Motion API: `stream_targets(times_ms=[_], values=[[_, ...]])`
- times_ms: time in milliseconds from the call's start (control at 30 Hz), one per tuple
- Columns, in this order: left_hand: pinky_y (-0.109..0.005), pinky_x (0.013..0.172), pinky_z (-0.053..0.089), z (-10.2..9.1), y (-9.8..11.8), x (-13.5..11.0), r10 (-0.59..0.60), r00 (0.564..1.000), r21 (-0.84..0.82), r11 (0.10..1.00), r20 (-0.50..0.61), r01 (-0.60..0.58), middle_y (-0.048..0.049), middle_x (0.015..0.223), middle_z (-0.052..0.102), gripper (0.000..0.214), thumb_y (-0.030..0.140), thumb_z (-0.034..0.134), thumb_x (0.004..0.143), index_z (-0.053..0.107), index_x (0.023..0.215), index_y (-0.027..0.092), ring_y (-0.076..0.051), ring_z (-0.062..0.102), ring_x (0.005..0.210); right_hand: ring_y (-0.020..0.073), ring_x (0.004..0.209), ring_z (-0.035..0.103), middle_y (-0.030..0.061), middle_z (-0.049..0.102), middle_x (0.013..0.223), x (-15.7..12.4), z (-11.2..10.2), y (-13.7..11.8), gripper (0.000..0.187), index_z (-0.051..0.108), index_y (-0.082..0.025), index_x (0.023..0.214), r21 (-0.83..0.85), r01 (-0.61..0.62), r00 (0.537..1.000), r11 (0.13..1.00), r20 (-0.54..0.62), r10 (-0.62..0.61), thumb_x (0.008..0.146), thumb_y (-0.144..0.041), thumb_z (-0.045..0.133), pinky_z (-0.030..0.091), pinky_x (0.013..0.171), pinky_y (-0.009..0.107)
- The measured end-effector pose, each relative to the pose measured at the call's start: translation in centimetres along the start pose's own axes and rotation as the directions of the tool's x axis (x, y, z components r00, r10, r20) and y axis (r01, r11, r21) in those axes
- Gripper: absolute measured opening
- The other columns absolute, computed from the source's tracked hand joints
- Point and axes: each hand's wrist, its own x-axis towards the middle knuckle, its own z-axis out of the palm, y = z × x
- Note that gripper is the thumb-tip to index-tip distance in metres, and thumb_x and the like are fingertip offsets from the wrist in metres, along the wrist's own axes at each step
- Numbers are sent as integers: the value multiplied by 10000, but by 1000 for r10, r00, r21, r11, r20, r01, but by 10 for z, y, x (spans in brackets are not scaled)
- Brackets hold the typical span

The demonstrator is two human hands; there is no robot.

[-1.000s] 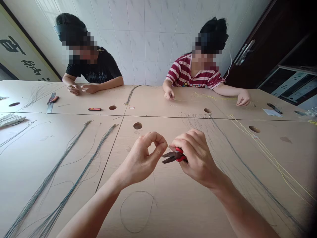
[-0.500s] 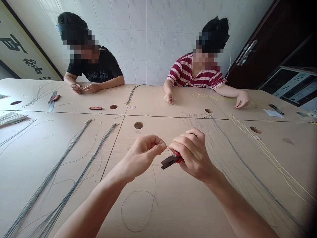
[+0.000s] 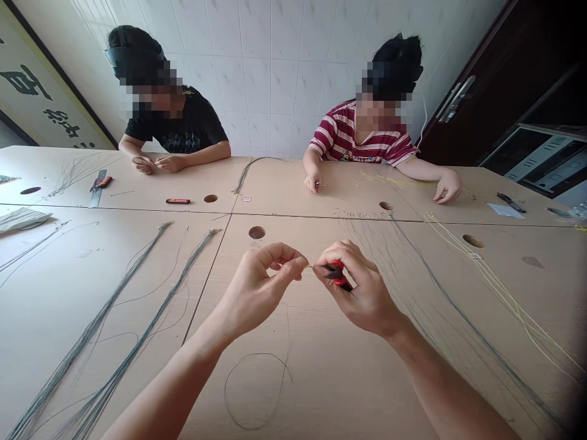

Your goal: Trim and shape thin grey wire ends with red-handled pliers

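Note:
My left hand (image 3: 270,284) pinches the end of a thin grey wire (image 3: 288,333) between thumb and forefinger. The wire hangs from there and curls into a loose loop on the table. Close to its right, my right hand (image 3: 360,287) is closed around small red-handled pliers (image 3: 338,275), whose dark jaws point left. My right thumb and forefinger meet near a tiny yellowish tip that sticks out from the left fingertips. Whether they grip that tip, I cannot tell.
Bundles of grey-green wires (image 3: 151,330) lie to the left; yellow wires (image 3: 509,296) and more grey wires (image 3: 440,284) lie to the right. The table has round holes (image 3: 257,232). Across it sit two people, one in black (image 3: 183,128), one in red stripes (image 3: 339,131). A box cutter (image 3: 178,201) lies between.
The pliers have swung up in my right hand, from jaws hanging down-left below the fingers to beside the fingertips. My left hand has stayed nearly still.

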Motion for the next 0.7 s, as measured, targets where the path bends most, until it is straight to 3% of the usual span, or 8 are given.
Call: stream_targets(times_ms=[133, 233, 433, 700], values=[[-283, 700, 431, -1, -1, -1, 165, 983, 113, 981, -79, -155, 17, 834, 681, 118, 234, 567, 866, 676, 821, 229, -148, 582, 812, 129, 724, 445, -24, 498, 753, 1, -3, -5, 131, 473, -227, 838, 78, -114, 993, 990, 32, 111, 918, -151, 544, 375, 679, 278], [-301, 772, 444, 0, -2, -3, 238, 967, 174, 960, -92, -219, 27, 854, 684, 109, 175, 580, 837, 669, 828, 238, -151, 591, 849, 120, 722, 460, -28, 491, 749, 1, -5, -7, 121, 485, -228, 831, 113, -185, 981, 976, 77, 177, 934, -197, 539, 375, 649, 261], [-370, 900, 405, 4, -3, -4, 344, 938, 242, 914, -32, -327, 37, 863, 672, 109, 135, 589, 822, 622, 837, 238, -160, 569, 887, 117, 712, 476, -25, 484, 750, 2, -7, -11, 115, 503, -233, 835, 144, -226, 971, 963, 105, 213, 948, -240, 526, 381, 617, 253], [-403, 930, 342, 6, -5, -5, 446, 895, 445, 799, 16, -406, 26, 832, 659, 107, 130, 548, 855, 570, 828, 232, -167, 546, 861, 117, 675, 477, -18, 496, 733, 2, -7, -11, 147, 494, -221, 810, 151, -250, 966, 956, 108, 235, 947, -267, 520, 392, 583, 253]])
